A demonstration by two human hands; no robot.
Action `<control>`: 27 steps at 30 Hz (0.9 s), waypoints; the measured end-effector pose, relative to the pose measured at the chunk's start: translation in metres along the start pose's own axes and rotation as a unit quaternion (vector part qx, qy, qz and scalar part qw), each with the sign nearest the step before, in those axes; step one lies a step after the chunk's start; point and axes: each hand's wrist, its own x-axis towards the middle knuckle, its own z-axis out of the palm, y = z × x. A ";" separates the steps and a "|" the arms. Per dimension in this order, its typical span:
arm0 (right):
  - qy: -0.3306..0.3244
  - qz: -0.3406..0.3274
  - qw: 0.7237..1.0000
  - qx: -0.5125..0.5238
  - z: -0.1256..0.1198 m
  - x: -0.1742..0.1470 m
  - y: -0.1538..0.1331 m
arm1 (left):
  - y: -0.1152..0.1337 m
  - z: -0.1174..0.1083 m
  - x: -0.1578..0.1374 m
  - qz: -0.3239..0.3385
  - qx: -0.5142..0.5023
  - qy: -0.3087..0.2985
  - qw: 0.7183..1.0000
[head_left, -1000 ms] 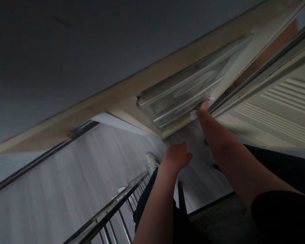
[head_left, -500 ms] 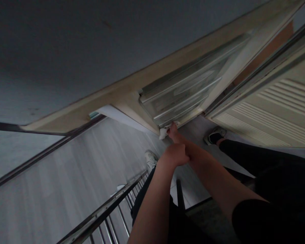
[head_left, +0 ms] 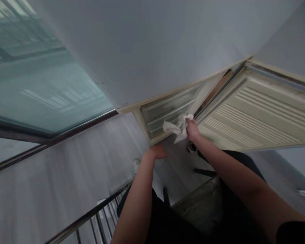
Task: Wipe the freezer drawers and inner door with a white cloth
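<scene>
Two bare hands (head_left: 192, 129), one white cloth (head_left: 179, 133), one ribbed door (head_left: 243, 127), one metal rack (head_left: 91, 212), probably two shoes (head_left: 136, 166).

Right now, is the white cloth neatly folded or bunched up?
Bunched up: the white cloth is gathered in the right hand, with uneven, crumpled ends sticking out.

The right hand (head_left: 192, 130) grips a white cloth (head_left: 179, 132) near a ribbed door (head_left: 259, 117); the left hand (head_left: 157, 152) hovers above floor (head_left: 73, 173).

White cloth (head_left: 180, 133) – cream door (head_left: 266, 117), ribbed bands – grey streaked floor (head_left: 66, 169)
</scene>
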 end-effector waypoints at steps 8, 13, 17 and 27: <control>0.037 -0.157 0.852 -0.498 -0.254 -0.127 0.004 | 0.029 0.010 0.015 0.010 -0.007 0.015 1.000; 0.003 -0.180 0.830 -0.528 -0.219 -0.129 0.020 | 0.058 0.028 0.006 0.069 -0.028 0.041 0.996; -0.131 -0.128 0.820 -0.543 -0.168 -0.080 -0.002 | 0.095 0.038 -0.028 0.172 -0.055 0.103 0.978; -0.271 -0.183 0.769 -0.550 -0.099 -0.043 -0.023 | 0.311 0.123 0.004 0.436 0.007 0.199 0.878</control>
